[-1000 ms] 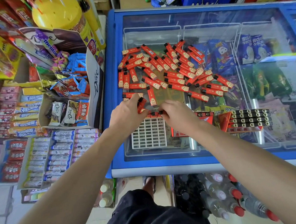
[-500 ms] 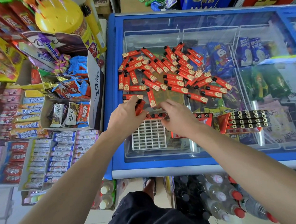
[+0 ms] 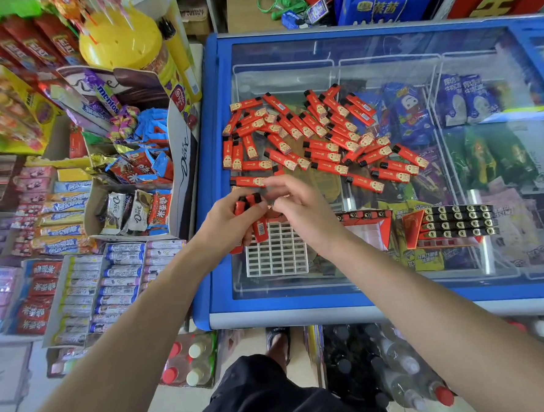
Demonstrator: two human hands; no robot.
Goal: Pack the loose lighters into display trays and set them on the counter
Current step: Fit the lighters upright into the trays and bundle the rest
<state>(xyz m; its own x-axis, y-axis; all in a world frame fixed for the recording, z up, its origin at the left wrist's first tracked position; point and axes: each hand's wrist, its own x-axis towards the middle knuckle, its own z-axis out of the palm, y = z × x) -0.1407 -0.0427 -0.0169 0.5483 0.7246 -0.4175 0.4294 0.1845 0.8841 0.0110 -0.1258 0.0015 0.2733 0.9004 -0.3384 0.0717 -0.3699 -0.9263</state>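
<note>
The person stands at the near blue edge of a glass-topped freezer (image 3: 214, 190) that serves as the desk here, both bare arms reaching in over the rim. The left hand (image 3: 230, 219) has its fingers clamped on a small bunch of red lighters (image 3: 248, 204), black caps up, held just over the far left corner of the white grid tray (image 3: 276, 253). The right hand (image 3: 303, 210) hangs right beside it above the tray's far edge, its fingers (image 3: 282, 186) blurred and loosely curled; whether they pinch anything I cannot tell.

The tray lies flat on the glass near the front rim, most of its cells bare. Beyond the hands, the loose lighters (image 3: 317, 136) sprawl in a wide heap across the middle of the lid, reaching almost to the left frame. To the right of the tray stands a red display box (image 3: 367, 228), and further right a filled tray of black-capped lighters (image 3: 456, 223).

Bare glass lies in front of the tray, toward the near rim. On the left, a Dove carton (image 3: 184, 166) of sweets crowds close against the freezer's side.
</note>
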